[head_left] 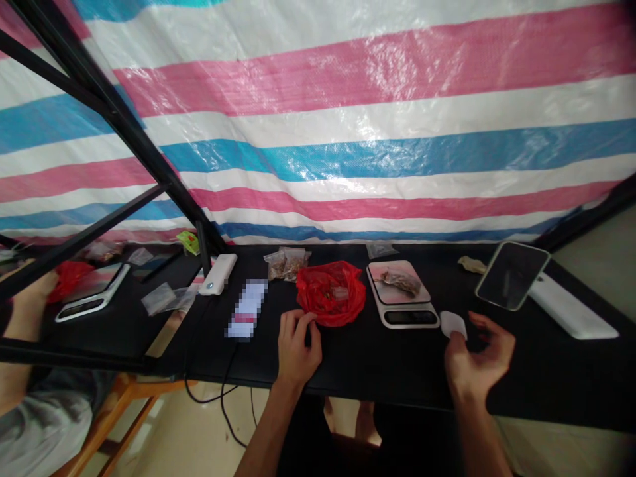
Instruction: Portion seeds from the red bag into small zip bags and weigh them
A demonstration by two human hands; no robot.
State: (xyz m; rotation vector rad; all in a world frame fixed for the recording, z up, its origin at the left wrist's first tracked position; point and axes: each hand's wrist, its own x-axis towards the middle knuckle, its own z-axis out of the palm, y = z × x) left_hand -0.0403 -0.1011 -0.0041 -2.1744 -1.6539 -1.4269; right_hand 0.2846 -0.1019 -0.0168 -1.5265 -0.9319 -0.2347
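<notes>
Striped plastic sheeting (377, 93) in red, white and blue hangs behind your black desk (377, 361), with a dark metal frame (116, 116) slanting down far to the left of your left grip. Your left grip (299, 348) has its fingers loosely bent, their tips at the near left rim of an open red plastic bag (331, 318); you can't tell from here whether it pinches the film. Small clear packets lie inside that bag. Your right grip (477, 364) has its thumb against a small white rounded piece (453, 324) while its index finger curls well apart; whether hidden fingers clasp the piece you can't tell.

Just beyond and left of your right grip sits a white scale (410, 318), with a clear packet of brownish matter (403, 283) on its pan. Up and to the right of that grip, a dark-screened phone (514, 275) stands tilted beside a long white object (576, 308). Beyond your left grip lie two filled packets (288, 264); left of it you have a lit phone (247, 308) and, farther out, a white power bank (218, 274). Far left of your left grip, a co-worker's hand (37, 279) is at another red bag (71, 281).
</notes>
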